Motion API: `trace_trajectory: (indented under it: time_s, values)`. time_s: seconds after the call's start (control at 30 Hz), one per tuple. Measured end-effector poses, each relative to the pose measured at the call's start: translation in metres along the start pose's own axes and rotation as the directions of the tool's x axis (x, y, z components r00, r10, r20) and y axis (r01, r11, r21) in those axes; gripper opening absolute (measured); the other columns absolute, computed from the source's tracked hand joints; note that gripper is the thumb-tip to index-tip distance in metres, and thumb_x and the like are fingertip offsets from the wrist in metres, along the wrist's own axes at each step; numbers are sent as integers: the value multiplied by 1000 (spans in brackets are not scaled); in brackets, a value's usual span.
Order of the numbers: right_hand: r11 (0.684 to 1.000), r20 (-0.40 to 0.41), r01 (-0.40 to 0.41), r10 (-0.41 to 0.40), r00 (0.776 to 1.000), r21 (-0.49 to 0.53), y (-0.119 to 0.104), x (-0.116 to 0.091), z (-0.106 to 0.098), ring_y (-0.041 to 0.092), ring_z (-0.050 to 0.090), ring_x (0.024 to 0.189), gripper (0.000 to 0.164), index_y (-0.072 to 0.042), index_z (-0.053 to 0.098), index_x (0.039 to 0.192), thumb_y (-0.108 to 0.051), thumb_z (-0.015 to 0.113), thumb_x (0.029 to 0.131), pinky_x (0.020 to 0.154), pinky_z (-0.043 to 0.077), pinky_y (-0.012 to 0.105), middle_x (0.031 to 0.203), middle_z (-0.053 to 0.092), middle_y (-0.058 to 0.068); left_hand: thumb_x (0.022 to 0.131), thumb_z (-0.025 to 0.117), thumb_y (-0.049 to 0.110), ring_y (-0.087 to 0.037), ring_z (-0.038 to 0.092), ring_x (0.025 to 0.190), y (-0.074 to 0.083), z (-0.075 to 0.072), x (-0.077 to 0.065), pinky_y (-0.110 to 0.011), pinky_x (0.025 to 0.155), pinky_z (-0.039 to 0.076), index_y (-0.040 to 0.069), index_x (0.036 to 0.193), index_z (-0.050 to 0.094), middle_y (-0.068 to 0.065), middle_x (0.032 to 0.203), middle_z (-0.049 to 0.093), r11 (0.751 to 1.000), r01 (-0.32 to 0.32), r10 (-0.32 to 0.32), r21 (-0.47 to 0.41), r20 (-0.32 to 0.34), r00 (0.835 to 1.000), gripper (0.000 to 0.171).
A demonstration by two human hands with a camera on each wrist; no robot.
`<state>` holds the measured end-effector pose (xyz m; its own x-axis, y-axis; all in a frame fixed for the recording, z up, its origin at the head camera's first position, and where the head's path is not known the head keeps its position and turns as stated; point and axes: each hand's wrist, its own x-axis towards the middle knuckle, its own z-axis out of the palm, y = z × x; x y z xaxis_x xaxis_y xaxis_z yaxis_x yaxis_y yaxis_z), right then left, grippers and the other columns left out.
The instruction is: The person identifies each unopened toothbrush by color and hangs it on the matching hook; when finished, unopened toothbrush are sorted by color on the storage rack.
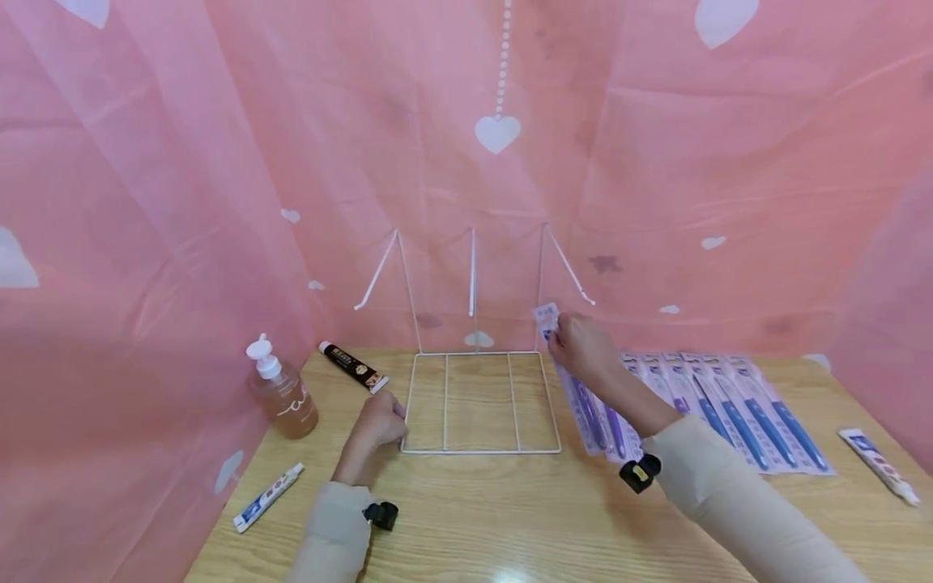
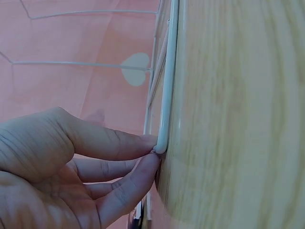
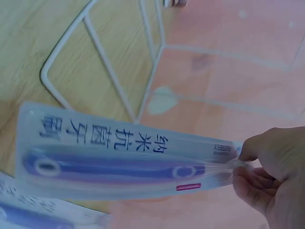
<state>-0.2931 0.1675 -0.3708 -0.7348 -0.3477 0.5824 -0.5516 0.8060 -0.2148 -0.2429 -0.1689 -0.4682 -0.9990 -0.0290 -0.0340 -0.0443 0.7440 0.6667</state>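
A white wire display rack stands on the wooden table, with three prongs slanting out from its uprights. My left hand pinches the front left corner of the rack's base; in the left wrist view thumb and finger meet at the bent white wire. Raised beside the rack's right side, my right hand pinches the top end of a packaged toothbrush. Its clear sleeve shows a purple handle and printed characters, and it hangs down from the fingers. More packaged toothbrushes lie in a row under and right of that forearm.
A pump bottle of amber liquid stands at the left, with a black toothpaste tube behind it. One white tube lies front left, another far right. A pink curtain with hearts closes off the back and sides.
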Motion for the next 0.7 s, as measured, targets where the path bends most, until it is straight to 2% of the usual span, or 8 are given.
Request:
trace_trajectory:
  time_s: [0.13, 0.33, 0.47, 0.57, 0.7]
  values:
    - [992, -106, 124, -124, 987, -6, -22, -9, -24, 18, 43, 54, 21, -5, 49, 69, 5, 65, 80, 45, 43, 32, 64, 45, 5, 58, 65, -13, -20, 57, 63, 0, 1, 1, -26, 51, 50, -2, 73, 68, -6, 70, 63, 1000, -15, 15, -10, 23, 1000, 19]
    - [961, -221, 263, -275, 936, -83, -62, -15, -54, 16, 46, 49, 12, 0, 58, 76, 2, 69, 80, 38, 44, 27, 66, 51, 7, 58, 69, -11, -21, 56, 67, -1, -2, -1, -27, 55, 50, -1, 75, 68, -5, 73, 63, 999, 6, -6, 35, 10, 1000, 19]
    - [938, -281, 336, -348, 895, -90, -85, -15, -70, 14, 47, 51, 9, 1, 59, 79, 0, 68, 80, 38, 42, 24, 67, 51, 5, 58, 70, -10, -21, 57, 68, -1, -5, -4, -28, 56, 50, -1, 75, 68, -5, 73, 63, 1000, -6, 6, 27, 6, 1000, 20]
    - [913, -328, 395, -405, 853, -102, -100, -15, -79, 13, 47, 52, 7, 1, 59, 80, -3, 65, 82, 38, 43, 24, 68, 52, 5, 57, 70, -10, -22, 57, 68, -2, -5, -4, -29, 56, 51, -1, 75, 69, -6, 74, 64, 1000, -7, 7, 19, 6, 1000, 20]
    - [887, -364, 445, -457, 811, -123, -113, -14, -84, 13, 47, 53, 13, 1, 60, 84, -10, 57, 89, 39, 45, 26, 71, 53, 6, 56, 68, -10, -23, 58, 68, 0, -6, -4, -30, 56, 52, -2, 75, 69, -7, 74, 64, 1000, -23, 23, -1, 13, 1000, 20]
